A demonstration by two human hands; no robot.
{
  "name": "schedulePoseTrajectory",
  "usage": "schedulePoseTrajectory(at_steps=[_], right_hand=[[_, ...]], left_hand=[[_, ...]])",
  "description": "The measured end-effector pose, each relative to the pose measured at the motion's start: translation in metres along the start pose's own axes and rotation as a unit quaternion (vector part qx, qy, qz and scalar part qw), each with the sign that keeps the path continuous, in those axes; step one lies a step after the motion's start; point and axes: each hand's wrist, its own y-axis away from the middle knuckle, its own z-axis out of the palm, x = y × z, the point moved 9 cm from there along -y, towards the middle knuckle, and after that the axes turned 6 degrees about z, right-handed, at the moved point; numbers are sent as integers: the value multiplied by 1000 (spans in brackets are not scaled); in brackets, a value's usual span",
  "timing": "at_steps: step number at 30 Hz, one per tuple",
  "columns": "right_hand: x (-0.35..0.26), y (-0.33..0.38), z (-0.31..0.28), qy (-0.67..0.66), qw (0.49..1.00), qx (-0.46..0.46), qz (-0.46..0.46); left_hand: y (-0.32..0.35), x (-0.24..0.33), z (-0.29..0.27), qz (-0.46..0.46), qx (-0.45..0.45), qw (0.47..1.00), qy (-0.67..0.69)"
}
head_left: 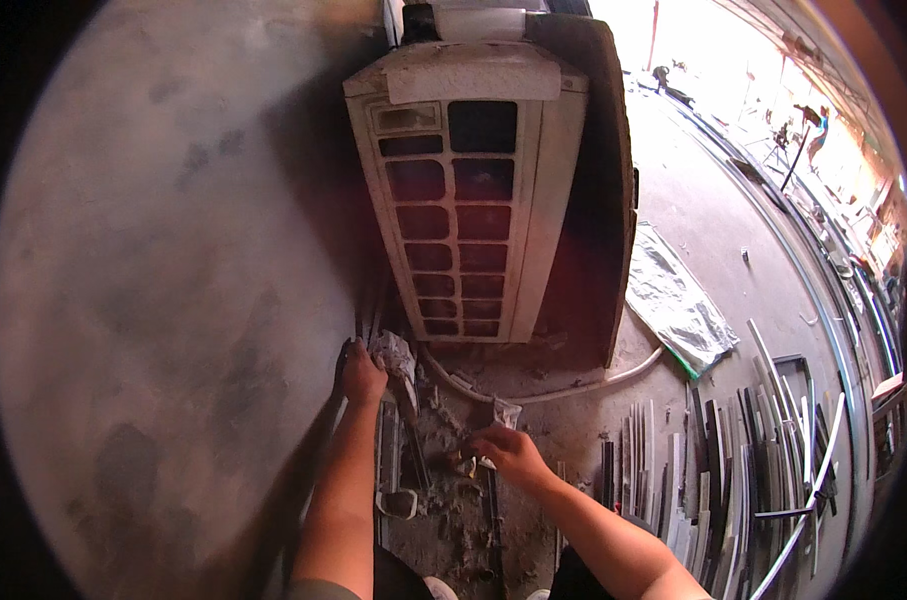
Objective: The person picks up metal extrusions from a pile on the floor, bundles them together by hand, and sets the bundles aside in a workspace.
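Note:
A dusty white air-conditioner outdoor unit [473, 190] stands against a grey wall [163, 270], seen from above. My left hand [360, 375] is closed on a crumpled grey rag [393, 357] at the unit's lower left corner, by the wall. My right hand [503, 450] reaches down to the debris below the unit, its fingers pinched on a small object [465, 463] I cannot make out. A scrap of white paper [503, 410] lies just above that hand.
A white hose [543, 392] curves along the floor under the unit. A crumpled plastic sheet [678, 300] lies to the right. Several metal strips and profiles [733, 460] are stacked at lower right. Dirt and rubble [453, 510] cover the floor between my arms.

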Motion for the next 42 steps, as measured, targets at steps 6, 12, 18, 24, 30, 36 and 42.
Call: schedulePoseTrajectory(at_steps=[6, 12, 18, 24, 30, 36, 42], right_hand=[[-24, 32, 17, 116, 990, -43, 66], [-34, 37, 24, 157, 986, -59, -14], [-41, 35, 33, 177, 982, -61, -24], [-35, 36, 38, 200, 978, -66, -14], [-29, 39, 39, 258, 962, -71, -61], [-27, 42, 36, 231, 968, -90, -43], [-29, 40, 54, 259, 955, -118, -81]], left_hand=[[-15, -34, 69, -64, -149, 986, -46], [-19, -9, 54, -56, -51, 997, 29], [-26, -5, 42, -40, -77, 979, 186], [-34, 5, 31, -27, -36, 976, 214], [-49, 26, 53, -3, -133, 965, 224], [-22, 8, 63, -44, -224, 950, 215], [26, 10, 48, -55, -201, 977, -41]])
